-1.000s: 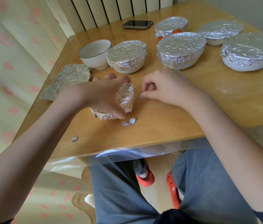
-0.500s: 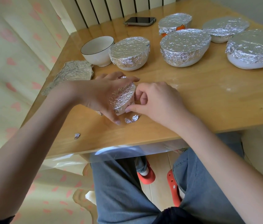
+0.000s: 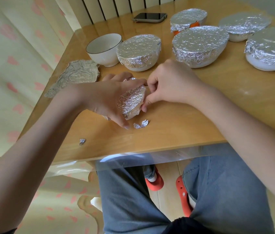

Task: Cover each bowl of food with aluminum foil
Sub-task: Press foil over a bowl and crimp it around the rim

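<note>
Foil-wrapped small bowl sits tilted above the desk in my left hand, fingers curled round it; my right hand pinches its foil edge.

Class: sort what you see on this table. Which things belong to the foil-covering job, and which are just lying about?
Job: small foil-wrapped bowl, held tilted by left hand and right hand; uncovered white bowl; crumpled foil sheet; five covered bowls, e.g..

Lying about: phone; foil scraps.
</note>
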`<act>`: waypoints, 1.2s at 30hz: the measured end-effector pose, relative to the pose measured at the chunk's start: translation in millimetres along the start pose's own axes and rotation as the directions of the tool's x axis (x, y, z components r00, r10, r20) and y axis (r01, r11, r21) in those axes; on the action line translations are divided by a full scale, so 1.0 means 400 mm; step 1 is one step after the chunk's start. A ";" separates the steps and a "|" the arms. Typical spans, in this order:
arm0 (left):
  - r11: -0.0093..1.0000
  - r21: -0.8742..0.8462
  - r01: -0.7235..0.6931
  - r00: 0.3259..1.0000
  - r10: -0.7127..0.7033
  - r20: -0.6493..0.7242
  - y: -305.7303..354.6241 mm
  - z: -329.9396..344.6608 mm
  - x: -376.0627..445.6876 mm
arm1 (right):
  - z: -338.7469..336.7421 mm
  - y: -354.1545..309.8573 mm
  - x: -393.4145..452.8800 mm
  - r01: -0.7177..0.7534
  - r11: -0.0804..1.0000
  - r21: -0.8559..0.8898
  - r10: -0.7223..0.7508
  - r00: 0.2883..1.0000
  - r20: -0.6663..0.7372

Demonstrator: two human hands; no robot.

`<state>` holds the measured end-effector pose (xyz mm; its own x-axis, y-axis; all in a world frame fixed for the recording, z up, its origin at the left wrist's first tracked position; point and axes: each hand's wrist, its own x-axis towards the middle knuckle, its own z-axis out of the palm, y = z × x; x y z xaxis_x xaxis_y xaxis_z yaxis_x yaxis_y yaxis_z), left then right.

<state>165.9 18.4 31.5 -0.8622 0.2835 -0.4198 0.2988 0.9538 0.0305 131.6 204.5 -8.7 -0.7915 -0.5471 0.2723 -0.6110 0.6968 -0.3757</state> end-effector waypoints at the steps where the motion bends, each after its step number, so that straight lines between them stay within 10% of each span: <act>1: 1.000 0.001 0.002 1.000 -0.002 0.004 0.000 0.000 0.000 | -0.004 0.000 0.008 -0.001 0.999 -0.035 0.001 1.000 0.005; 10: 1.000 0.007 0.008 1.000 -0.008 0.025 -0.004 -0.005 0.001 | -0.003 0.019 0.010 -0.008 0.933 0.360 -0.043 0.990 0.133; 22: 0.957 0.068 0.282 0.958 -0.284 0.032 0.030 -0.004 0.004 | 0.003 0.028 -0.046 -0.019 0.995 0.099 0.024 0.999 -0.049; 30: 0.998 0.045 0.034 0.996 -0.038 0.078 -0.017 -0.005 -0.017 | 0.042 -0.067 -0.077 -0.135 0.991 -0.004 0.135 0.991 -0.015; 36: 1.000 0.024 0.002 0.999 -0.003 0.053 -0.024 -0.001 -0.007 | 0.058 -0.050 -0.059 -0.129 0.964 0.231 0.139 0.990 -0.025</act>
<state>165.4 8.6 32.9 -0.8403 0.2745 -0.4674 0.3066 0.9518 0.0078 162.8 192.7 -28.1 -0.8689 -0.4331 0.2398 -0.4830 0.6355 -0.6023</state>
